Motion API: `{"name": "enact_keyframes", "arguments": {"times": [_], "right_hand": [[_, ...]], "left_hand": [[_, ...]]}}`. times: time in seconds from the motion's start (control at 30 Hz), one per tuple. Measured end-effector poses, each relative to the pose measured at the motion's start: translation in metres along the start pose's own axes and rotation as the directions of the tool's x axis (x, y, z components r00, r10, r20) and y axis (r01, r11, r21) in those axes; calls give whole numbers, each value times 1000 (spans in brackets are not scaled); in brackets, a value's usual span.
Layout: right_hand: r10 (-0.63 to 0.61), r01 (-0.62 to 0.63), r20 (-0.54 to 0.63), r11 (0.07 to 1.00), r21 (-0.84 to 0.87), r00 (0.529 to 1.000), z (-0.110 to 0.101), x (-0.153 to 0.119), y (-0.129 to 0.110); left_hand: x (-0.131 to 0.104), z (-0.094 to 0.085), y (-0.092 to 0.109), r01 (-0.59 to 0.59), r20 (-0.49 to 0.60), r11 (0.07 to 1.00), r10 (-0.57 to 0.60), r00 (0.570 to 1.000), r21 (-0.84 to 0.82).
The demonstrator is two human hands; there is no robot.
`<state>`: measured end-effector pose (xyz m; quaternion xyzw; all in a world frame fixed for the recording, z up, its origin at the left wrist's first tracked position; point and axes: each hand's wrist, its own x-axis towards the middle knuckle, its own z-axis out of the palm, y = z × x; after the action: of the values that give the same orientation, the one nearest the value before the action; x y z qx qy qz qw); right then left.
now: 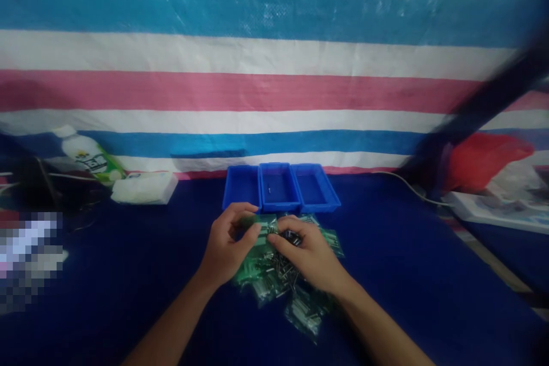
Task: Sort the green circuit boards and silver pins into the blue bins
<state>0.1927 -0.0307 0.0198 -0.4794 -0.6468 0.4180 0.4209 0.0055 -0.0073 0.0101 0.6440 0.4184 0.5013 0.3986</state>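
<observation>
My left hand and my right hand meet over a heap of small green circuit boards with metal pins on the dark blue cloth. Between the fingers of my left hand is one green board, held by its edge. The fingertips of my right hand pinch at small dark parts on that same board. Just beyond the hands stand three small blue trays side by side; the middle one holds a single small dark piece.
A white bottle with a green label lies at the back left beside a white tissue pack. A white cable runs right toward a red bag. A striped tarp forms the back wall.
</observation>
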Motion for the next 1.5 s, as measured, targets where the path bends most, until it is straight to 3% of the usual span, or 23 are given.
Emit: {"name": "enact_keyframes", "arguments": {"times": [0.37, 0.57, 0.67, 0.73, 0.8, 0.87, 0.93, 1.0, 1.07, 1.13, 1.23, 1.33, 1.5], "right_hand": [[32, -32, 9, 998, 47, 999, 0, 2, -2], [49, -68, 99, 976, 205, 994, -7, 0, -3], [83, -107, 117, 970, 217, 990, -12, 2, -1], [116, -150, 160, 964, 219, 980, -14, 3, 0], [154, -200, 203, 953, 229, 967, -15, 4, 0], [186, -226, 163, 935, 273, 969, -14, 7, 0], [196, -219, 101, 919, 328, 975, -12, 9, 1], [197, -212, 81, 917, 337, 977, -10, 11, 3], [197, -209, 74, 943, 259, 978, -11, 10, 6], [169, -170, 21, 980, 101, 985, -12, 7, 7], [14, -10, 17, 977, -213, 1000, -10, -1, 3], [-131, 198, 185, 887, -417, 974, 0, -9, -5], [-202, 391, 379, 753, -529, 903, 30, -19, -3]], "left_hand": [[-5, -3, -5, -52, 23, 995, 51, 998, 90], [-4, -7, 6, -102, 220, 989, 76, 972, 109], [-4, -5, 8, -130, 242, 987, 105, 965, 90], [-1, -5, 6, -120, 130, 992, 115, 985, 32], [4, -8, 3, -109, -106, 992, 101, 989, -70], [11, -14, -1, -124, -375, 978, 52, 925, -170], [18, -22, -5, -152, -571, 960, -10, 821, -235], [24, -28, -9, -148, -663, 953, -67, 746, -263], [27, -31, -13, -109, -681, 959, -104, 725, -263], [27, -30, -17, -50, -658, 972, -117, 744, -229], [24, -27, -20, 32, -607, 990, -108, 787, -134], [22, -24, -22, 96, -514, 994, -57, 856, 50], [20, -20, -28, 65, -334, 899, 94, 938, 434]]}}
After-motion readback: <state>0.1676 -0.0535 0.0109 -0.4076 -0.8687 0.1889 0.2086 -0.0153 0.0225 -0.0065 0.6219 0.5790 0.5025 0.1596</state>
